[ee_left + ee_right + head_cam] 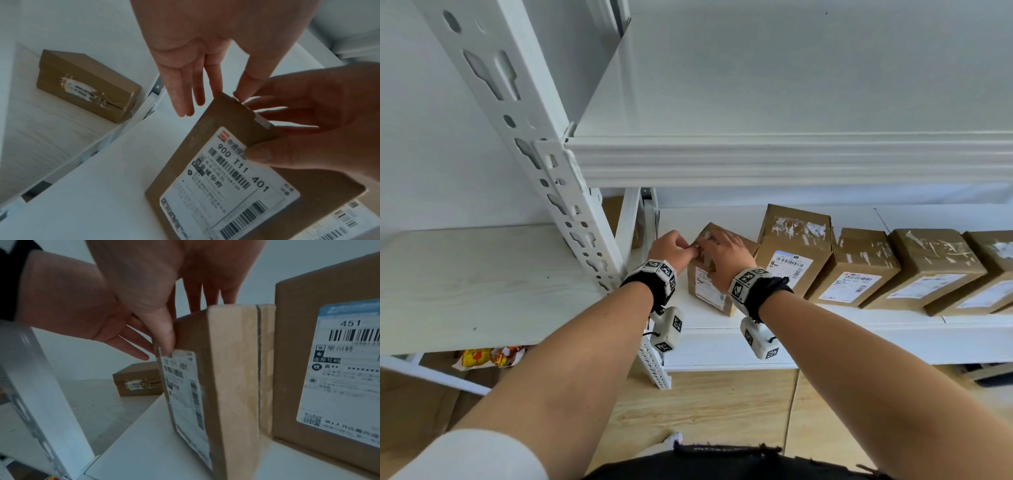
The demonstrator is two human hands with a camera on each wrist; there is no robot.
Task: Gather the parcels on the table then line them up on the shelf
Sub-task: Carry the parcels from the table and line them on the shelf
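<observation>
Up on the shelf (808, 322), the right hand (724, 255) clamps the top of the small parcel (709, 287), thumb on its labelled face and fingers over the back edge. Beside it, the left hand (671, 248) has straight, relaxed fingers at the parcel's top corner, gripping nothing. Right of the hands, four more parcels (859, 270) stand in a row. Left of them, another box (86, 84) lies on the neighbouring shelf.
</observation>
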